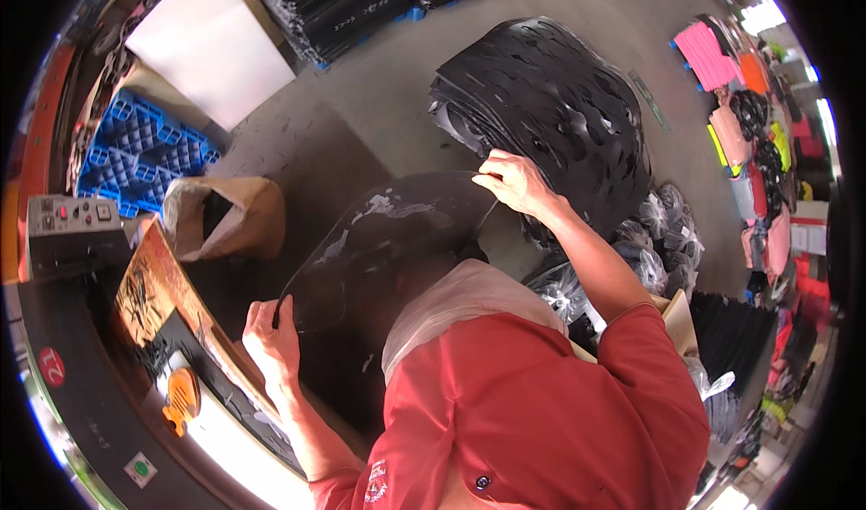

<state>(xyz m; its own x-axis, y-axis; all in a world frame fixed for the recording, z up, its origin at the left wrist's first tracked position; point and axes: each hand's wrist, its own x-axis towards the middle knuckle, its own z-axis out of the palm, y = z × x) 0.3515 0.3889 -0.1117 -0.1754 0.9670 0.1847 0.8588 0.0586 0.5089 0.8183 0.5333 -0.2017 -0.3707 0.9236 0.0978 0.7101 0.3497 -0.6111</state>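
Stretching between the two hands, a thin dark glossy sheet [388, 248] is held out above the floor [356, 86], in front of the red shirt [541, 402]. One edge of the sheet is gripped by the left hand [271, 340], whose fingers are closed around it; the far right edge is pinched between the thumb and fingers of the right hand [516, 183], with no gap seen at the tips. Beyond the right hand, a stack of black sheets [564, 104] is piled, and near its lower end clear plastic bags [663, 266] are bunched. On the left, a brown paper sack [262, 217] is placed near a blue plastic pallet [135, 154], by which a white board [212, 45] is propped. Beside the left forearm, black scraps [140, 298] are scattered on a wooden-edged bench [200, 316], and an orange object [183, 400] is seen nearby.
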